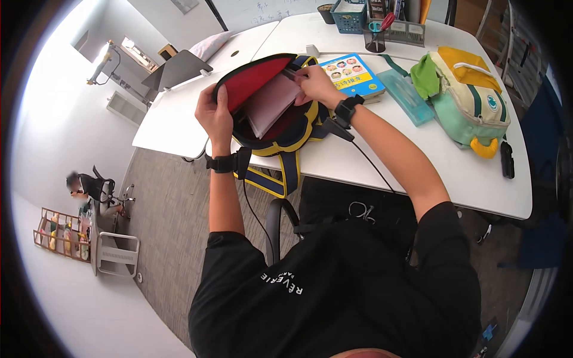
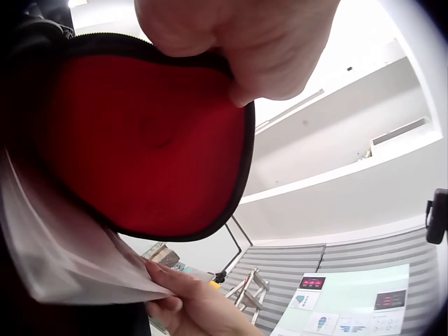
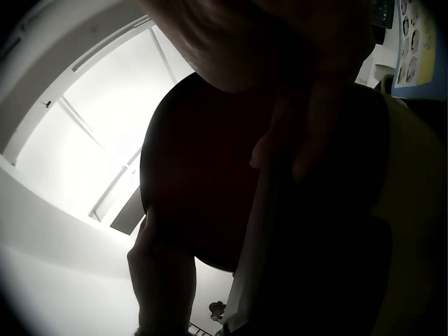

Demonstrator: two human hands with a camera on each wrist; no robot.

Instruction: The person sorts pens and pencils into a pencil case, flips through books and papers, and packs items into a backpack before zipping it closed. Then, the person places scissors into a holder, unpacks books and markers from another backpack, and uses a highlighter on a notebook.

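A navy backpack (image 1: pixel 285 147) with yellow trim lies unzipped at the table's front edge. My left hand (image 1: pixel 216 119) grips the rim of its raised, red-lined flap (image 1: pixel 246 82); in the left wrist view the thumb presses the zipper edge of the red lining (image 2: pixel 150 147). White papers (image 1: pixel 271 108) stand partly inside the bag's opening. Their far edge is pinched by my right hand (image 1: pixel 317 87), and the left wrist view shows its fingers and thumb at a corner of the papers (image 2: pixel 70 259). The right wrist view is very dark around the bag.
Right of the bag lie a blue book (image 1: pixel 352 70), a teal pencil case (image 1: pixel 407 96) and a green-and-cream backpack (image 1: pixel 471 101). A pen holder (image 1: pixel 375 42) and a blue basket (image 1: pixel 350 19) stand farther back. A chair (image 1: pixel 279 224) is below the table edge.
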